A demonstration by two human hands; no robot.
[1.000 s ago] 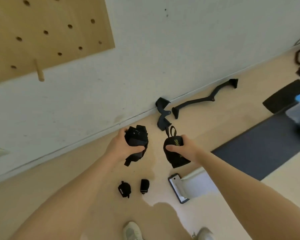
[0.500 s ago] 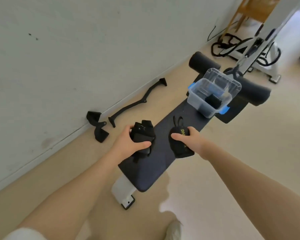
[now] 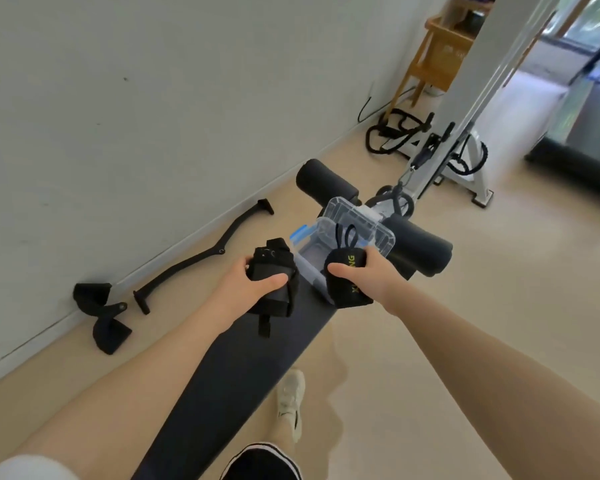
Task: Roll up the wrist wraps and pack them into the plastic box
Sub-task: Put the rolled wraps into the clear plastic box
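My left hand (image 3: pixel 253 284) grips a rolled black wrist wrap (image 3: pixel 274 268) with a loose tab hanging below it, just left of the box. My right hand (image 3: pixel 368 275) grips a second rolled black wrap (image 3: pixel 347 268) with yellow lettering and a thumb loop sticking up, held over the near edge of the clear plastic box (image 3: pixel 354 220). The box has blue latches and stands on the black bench pad (image 3: pixel 243 368), its lid propped behind it. Both wraps hide most of the box's inside.
Black foam rollers (image 3: pixel 420 249) cross the bench's far end. A curved black bar (image 3: pixel 194 259) and black straps (image 3: pixel 101 317) lie on the floor by the white wall. A white cable machine (image 3: pixel 465 143) with black ropes stands beyond. My shoe (image 3: pixel 290 400) is beside the bench.
The view swung from the floor by the wall to the bench. Both hands carried their wraps forward along the pad, and the right one now hangs over the box.
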